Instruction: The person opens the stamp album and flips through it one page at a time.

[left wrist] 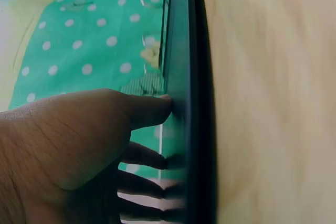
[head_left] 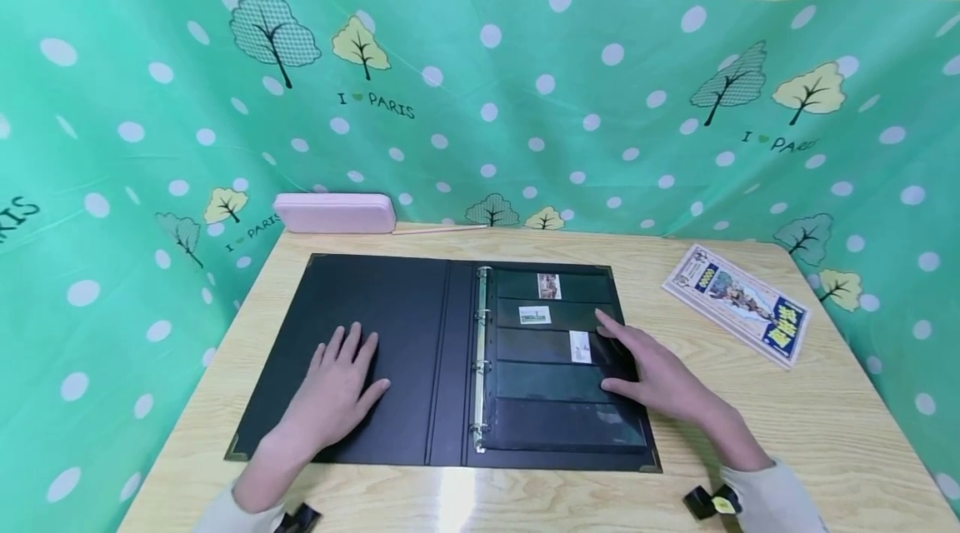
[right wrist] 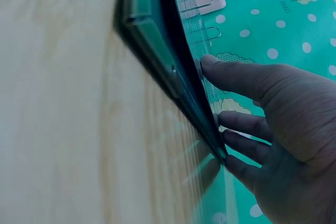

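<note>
A black ring binder lies spread flat, its metal rings standing along the middle. On its right side is a dark page with pocket strips, holding a brown stamp, a green-and-white stamp and a pale stamp in the upper three rows. My left hand rests with straight fingers on the bare left cover; its wrist view shows the fingertips on that surface. My right hand touches the page near its right edge, thumb apart from the fingers, which are lightly bent.
A pink case stands at the back left, with a thin pinkish stick beside it. At the right lies a printed packet. A green dotted curtain hangs behind and beside the wooden table.
</note>
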### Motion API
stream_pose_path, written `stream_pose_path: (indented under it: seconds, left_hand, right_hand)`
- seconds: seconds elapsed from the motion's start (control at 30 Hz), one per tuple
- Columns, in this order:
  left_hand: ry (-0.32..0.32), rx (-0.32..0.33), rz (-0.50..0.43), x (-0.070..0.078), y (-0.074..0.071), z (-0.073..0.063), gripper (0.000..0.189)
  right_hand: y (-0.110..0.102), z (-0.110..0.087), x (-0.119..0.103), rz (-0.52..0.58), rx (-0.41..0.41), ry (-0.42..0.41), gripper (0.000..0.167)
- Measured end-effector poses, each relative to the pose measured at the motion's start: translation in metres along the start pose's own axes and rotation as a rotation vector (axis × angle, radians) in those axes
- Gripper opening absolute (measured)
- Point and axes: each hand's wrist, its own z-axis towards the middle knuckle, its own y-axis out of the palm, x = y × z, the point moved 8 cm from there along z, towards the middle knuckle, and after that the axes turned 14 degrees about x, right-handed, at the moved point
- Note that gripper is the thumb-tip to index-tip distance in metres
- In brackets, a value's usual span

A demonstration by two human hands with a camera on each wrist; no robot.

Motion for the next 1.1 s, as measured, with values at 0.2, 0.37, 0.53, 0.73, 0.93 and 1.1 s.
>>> stream_pose_path:
  seconds: [0.2,0.37,0.53,0.73,0.93,1.1]
  left_hand:
    - [-0.025,-0.015,-0.074,0.008,0.012,-0.001,0.084]
    - [-0.041,0.038,-0.1,0.006,0.017,0.001,0.089]
    - [-0.05,0.06,-0.125,0.004,0.02,0.002,0.092]
    - [-0.071,0.043,-0.172,0.006,0.023,0.003,0.093]
    - [-0.078,0.037,-0.185,0.006,0.024,0.0,0.092]
    - [-0.08,0.039,-0.191,0.004,0.025,0.0,0.093]
  right_hand:
    - [0.0,0.001,0.001,-0.003,-0.012,0.008,0.107]
    - [-0.001,0.003,0.002,-0.009,-0.021,0.005,0.102]
    - [-0.005,0.006,0.005,0.013,-0.01,-0.012,0.095]
    - [-0.019,0.014,0.016,0.051,0.047,0.004,0.087]
    - [-0.02,0.028,0.027,0.079,0.052,0.04,0.077]
    - [-0.015,0.044,0.037,0.093,0.044,0.068,0.076]
